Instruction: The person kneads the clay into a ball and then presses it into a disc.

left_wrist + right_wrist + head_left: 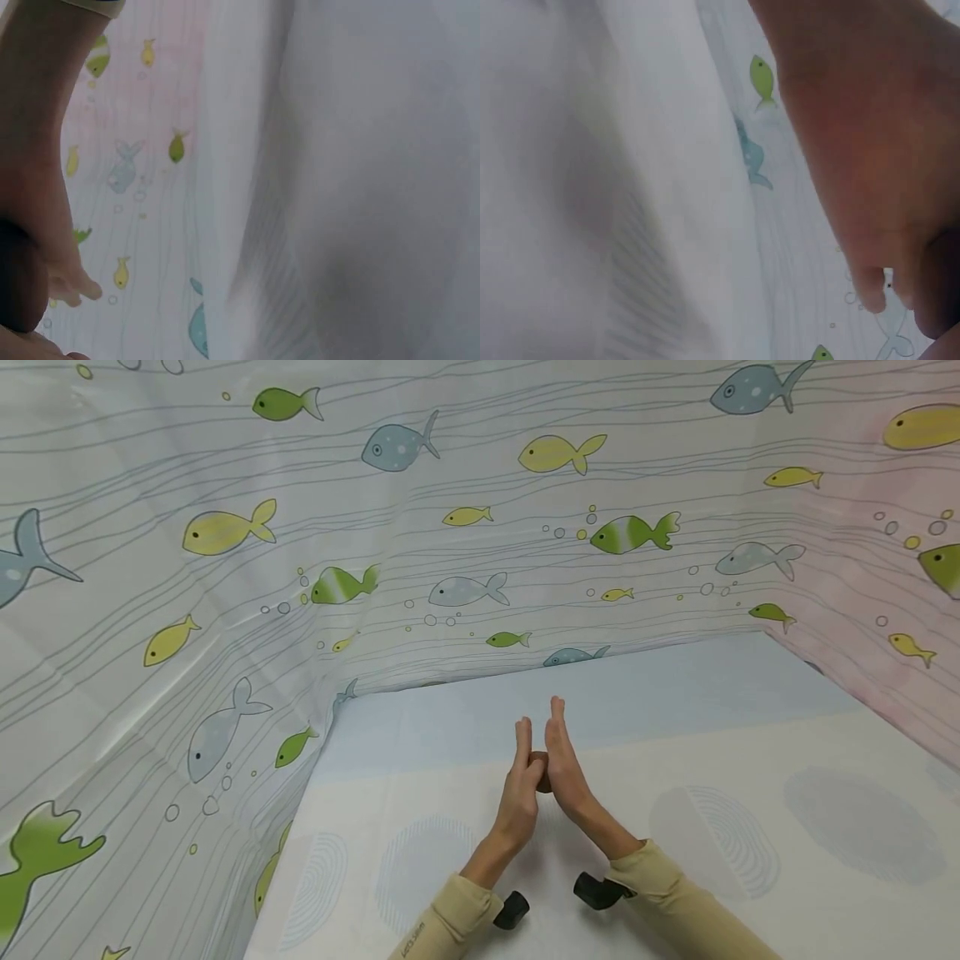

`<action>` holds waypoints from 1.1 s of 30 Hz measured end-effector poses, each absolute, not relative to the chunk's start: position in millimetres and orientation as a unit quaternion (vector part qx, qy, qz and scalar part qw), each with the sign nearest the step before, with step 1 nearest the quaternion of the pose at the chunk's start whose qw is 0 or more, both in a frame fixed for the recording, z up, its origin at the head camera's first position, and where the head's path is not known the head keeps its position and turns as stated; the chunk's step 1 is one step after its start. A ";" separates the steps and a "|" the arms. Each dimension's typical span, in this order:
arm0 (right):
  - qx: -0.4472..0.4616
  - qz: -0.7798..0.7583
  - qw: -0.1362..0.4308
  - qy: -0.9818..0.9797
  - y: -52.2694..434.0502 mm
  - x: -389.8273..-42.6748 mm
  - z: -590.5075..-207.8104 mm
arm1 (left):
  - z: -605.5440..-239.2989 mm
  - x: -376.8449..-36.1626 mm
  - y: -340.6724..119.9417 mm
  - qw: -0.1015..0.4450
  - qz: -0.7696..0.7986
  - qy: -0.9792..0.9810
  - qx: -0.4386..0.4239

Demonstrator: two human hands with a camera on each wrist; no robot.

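Observation:
A dark reddish-brown rounded lump [542, 777] sits between my two palms, over the middle of the table. My left hand [517, 797] presses it from the left, with long fingers straight and pointing up and away. From the right, my right hand [567, 778] lies flat against it, fingers also straight. The palms face each other, parted by the lump, which they mostly cover in the head view. Part of the lump [21, 281] shows at the left edge of the left wrist view, and its dark side [939, 289] at the right edge of the right wrist view.
A white and pale-blue patterned cloth [600, 727] covers the table below the hands. Hanging sheets printed with fish [465, 552] enclose it at the back and sides. Black wrist-worn devices [597, 891] jut inward from both beige sleeves [660, 881].

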State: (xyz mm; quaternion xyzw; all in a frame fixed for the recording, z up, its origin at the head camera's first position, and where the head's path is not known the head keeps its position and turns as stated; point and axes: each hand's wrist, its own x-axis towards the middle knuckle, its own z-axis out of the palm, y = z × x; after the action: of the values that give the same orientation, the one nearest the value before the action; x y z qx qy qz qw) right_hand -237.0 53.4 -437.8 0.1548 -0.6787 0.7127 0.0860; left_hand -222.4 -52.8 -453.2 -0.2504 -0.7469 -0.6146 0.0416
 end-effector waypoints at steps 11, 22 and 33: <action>0.139 0.703 0.064 -0.694 51.5 -235.1 -453.4 | -430.7 -220.8 -53.2 0.086 -0.580 -0.758 -0.284; 0.156 0.702 0.046 -0.693 47.9 -225.4 -456.7 | -431.4 -233.8 -57.8 0.095 -0.588 -0.752 -0.281; 0.194 0.691 0.026 -0.696 39.7 -203.5 -451.8 | -438.0 -252.7 -66.8 0.080 -0.616 -0.745 -0.243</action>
State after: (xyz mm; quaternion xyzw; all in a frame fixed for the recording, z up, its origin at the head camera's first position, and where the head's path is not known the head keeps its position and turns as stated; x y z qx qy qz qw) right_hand -203.5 39.7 -451.8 0.1944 -0.6960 0.6907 0.0256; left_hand -252.7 -66.8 -438.0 -0.2433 -0.7450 -0.6160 0.0796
